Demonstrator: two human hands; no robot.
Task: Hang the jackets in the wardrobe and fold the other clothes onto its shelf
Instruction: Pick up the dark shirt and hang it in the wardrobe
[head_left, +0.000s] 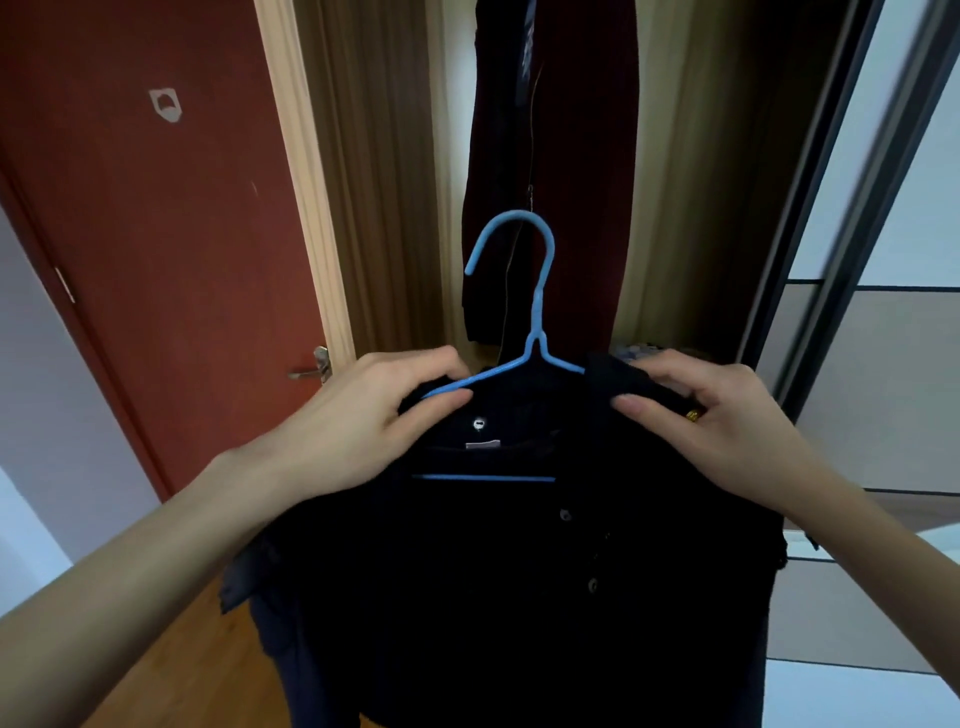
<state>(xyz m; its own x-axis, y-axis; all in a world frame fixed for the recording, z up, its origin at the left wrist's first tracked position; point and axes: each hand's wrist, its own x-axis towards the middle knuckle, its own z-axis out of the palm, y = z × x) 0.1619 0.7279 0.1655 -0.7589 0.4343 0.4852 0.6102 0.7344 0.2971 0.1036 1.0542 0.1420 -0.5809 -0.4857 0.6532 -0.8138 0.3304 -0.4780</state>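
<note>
Both hands, left hand (358, 415) and right hand (727, 421), are pinching the black jacket (519, 597) at its shoulders; the blue hanger (537, 322) hook is pointing up toward the wardrobe (701, 208).

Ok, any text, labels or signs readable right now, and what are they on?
None readable.
Neck label inside the black jacket: pale, too blurred to read.
Sticker on the red door: pale shield shape, no legible words.
Blue hanger: no marking visible.
</note>
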